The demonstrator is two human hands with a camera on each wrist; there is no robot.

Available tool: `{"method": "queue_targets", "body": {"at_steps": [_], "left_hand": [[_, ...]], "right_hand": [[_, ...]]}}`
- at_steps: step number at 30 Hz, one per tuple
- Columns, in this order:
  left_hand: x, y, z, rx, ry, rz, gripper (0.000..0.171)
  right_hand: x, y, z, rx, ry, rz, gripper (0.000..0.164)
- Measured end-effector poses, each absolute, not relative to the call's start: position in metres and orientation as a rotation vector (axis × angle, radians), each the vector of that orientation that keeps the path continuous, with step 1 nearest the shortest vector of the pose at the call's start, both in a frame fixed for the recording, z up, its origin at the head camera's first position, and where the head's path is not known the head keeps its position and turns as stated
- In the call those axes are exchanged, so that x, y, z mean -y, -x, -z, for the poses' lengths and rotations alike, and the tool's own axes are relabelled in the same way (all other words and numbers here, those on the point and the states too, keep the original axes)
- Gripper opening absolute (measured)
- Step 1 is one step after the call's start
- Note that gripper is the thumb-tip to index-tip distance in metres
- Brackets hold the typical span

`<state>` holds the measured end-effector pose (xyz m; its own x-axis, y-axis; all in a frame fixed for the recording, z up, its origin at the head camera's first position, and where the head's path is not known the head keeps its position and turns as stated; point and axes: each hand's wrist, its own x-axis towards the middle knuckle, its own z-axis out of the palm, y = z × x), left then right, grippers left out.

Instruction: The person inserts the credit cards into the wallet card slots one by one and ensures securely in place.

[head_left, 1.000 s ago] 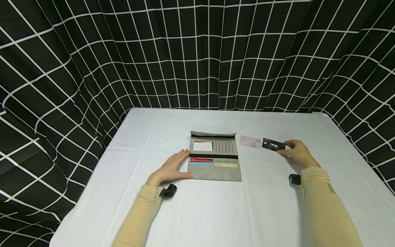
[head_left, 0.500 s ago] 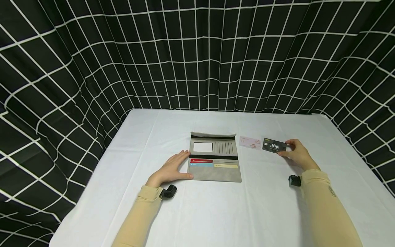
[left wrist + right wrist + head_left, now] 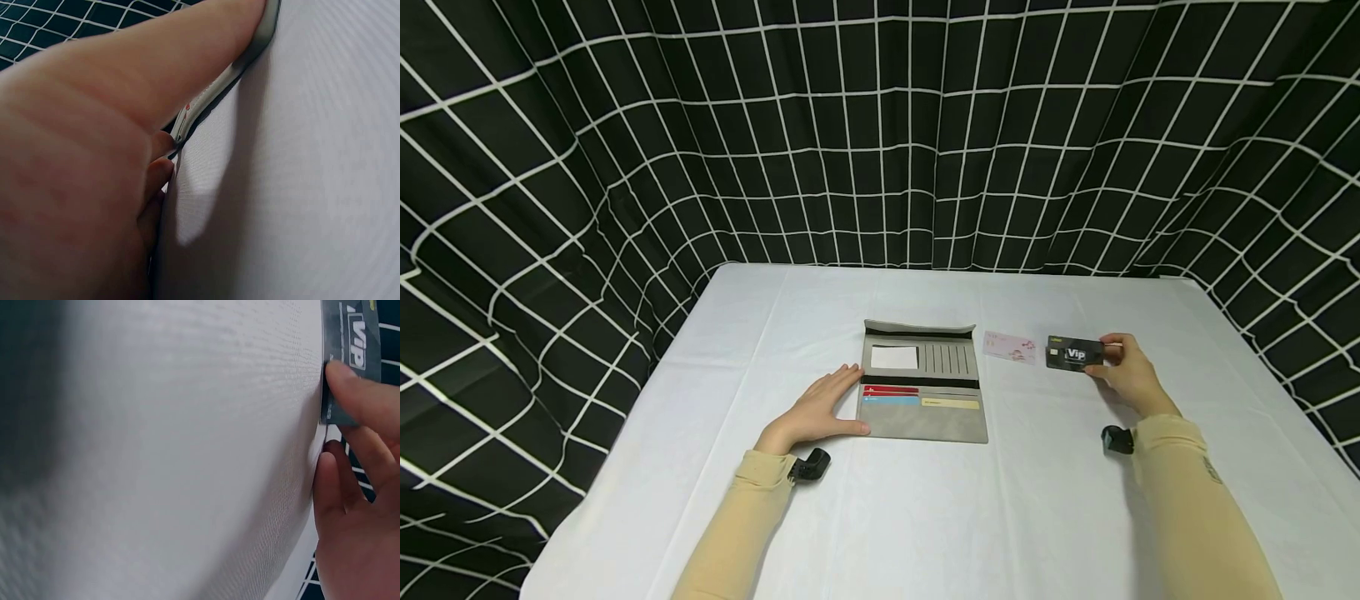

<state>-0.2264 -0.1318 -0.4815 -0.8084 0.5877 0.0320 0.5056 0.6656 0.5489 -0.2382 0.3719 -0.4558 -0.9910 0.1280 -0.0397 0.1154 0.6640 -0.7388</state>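
A grey card wallet (image 3: pixel 925 423) lies unfolded on the white table. Red, blue and cream cards show in its near-side slots, and a white card (image 3: pixel 893 357) sits in the far panel's window. My left hand (image 3: pixel 812 415) rests at the wallet's left edge, fingers and thumb extended; the left wrist view has the thumb on the near corner. Off to the right, my right hand (image 3: pixel 1133 377) pinches a black VIP card (image 3: pixel 1060 354) by its right end. In the right wrist view the thumb lies over the card's printed face (image 3: pixel 340 337). Fingers behind the card are partly hidden.
Between the wallet and the black card lies a pale pink card (image 3: pixel 1009 347) with red marks. A black curtain with a white grid (image 3: pixel 850 150) surrounds the table's back and sides. Each wrist carries a small black camera (image 3: pixel 811 465).
The black VIP card has shifted slightly right with my right hand and turned more level, leaving a gap from the pink card. My left hand and the wallet have stayed put.
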Motion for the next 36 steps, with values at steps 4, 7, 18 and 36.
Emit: {"method": "queue_targets", "body": {"at_steps": [4, 7, 18, 36], "left_hand": [[0.132, 0.226, 0.482, -2.730, -0.897, -0.834, 0.097], [0.132, 0.226, 0.482, -2.731, -0.899, -0.838, 0.097], [0.133, 0.225, 0.481, -2.723, -0.897, -0.858, 0.097], [0.132, 0.228, 0.482, -2.725, -0.907, -0.846, 0.097]], "right_hand": [[-0.372, 0.237, 0.456, 2.828, 0.236, -1.240, 0.062], [-0.371, 0.236, 0.454, 2.806, 0.238, -1.213, 0.058], [-0.369, 0.238, 0.450, 2.703, 0.204, -1.213, 0.051], [-0.363, 0.228, 0.439, 2.519, 0.037, -1.717, 0.039]]}}
